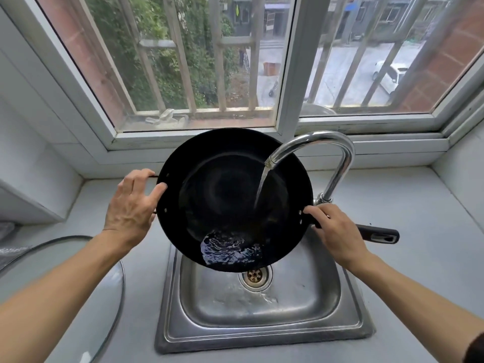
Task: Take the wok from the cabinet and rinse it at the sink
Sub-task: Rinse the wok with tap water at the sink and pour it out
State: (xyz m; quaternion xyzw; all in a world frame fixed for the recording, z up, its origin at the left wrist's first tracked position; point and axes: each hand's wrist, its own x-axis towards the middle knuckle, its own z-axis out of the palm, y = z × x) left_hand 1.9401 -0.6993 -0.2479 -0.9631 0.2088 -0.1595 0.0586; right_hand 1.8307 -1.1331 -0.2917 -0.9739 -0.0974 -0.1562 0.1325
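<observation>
A black wok is held tilted toward me above the steel sink. Water runs from the chrome faucet into the wok and pools at its lower near edge. My left hand grips the small loop handle on the wok's left rim, thumb on the rim. My right hand grips the long black handle close to the rim, and the handle's end sticks out to the right.
A glass lid lies on the grey counter at the left. The sink drain shows below the wok. A window with bars stands right behind the sink, and a white wall closes off the left side.
</observation>
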